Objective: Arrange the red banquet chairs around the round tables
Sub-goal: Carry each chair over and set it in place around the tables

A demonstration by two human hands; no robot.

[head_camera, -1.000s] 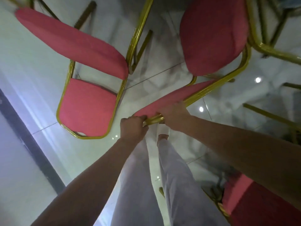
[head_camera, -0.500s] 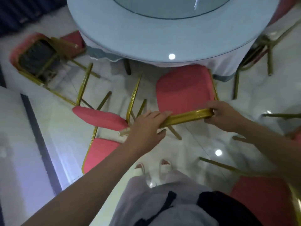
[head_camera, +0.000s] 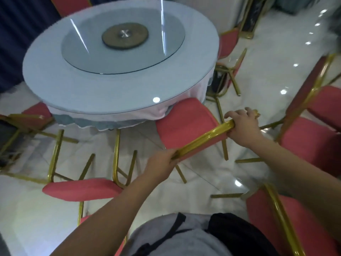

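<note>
A left chair (head_camera: 81, 189) stands near the round tabletop (head_camera: 55, 74). The left hand (head_camera: 160, 167) has its fingers curled round the gold rail (head_camera: 203, 138) of the held chair (head_camera: 184, 122), whose seat meets the tablecloth (head_camera: 158, 113). The right hand (head_camera: 241, 126) wraps its fingers round the rail's other end. A right chair (head_camera: 311, 143) stands beside.

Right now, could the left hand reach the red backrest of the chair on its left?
Probably yes: that backrest lies near the left hand, down to its left, with nothing between. But the hand grips the gold rail and must let go first.
</note>
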